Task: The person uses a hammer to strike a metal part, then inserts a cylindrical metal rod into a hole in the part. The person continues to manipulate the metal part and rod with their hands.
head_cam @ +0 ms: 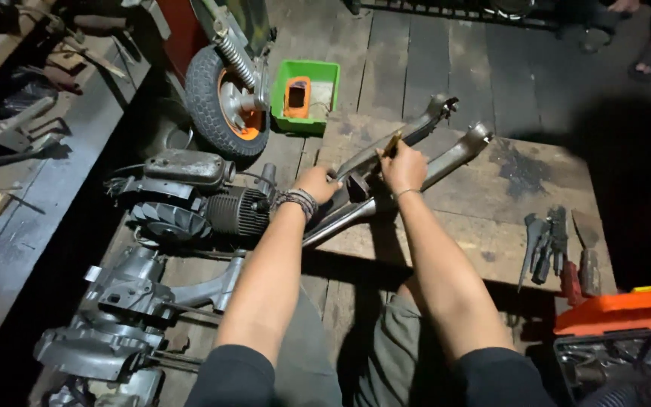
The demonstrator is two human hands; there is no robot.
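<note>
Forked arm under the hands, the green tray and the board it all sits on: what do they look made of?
Forked arm: looks like bare cast metal, dull grey with a soft sheen, probably aluminium. Green tray: likely moulded plastic, bright even colour, smooth thin walls. Board: wood, maybe plywood, pale, flat, with dark oily stains. Left hand steadies the arm; right hand pinches a small yellowish tool.

engine [190,200] left of swingarm [408,162]
</note>
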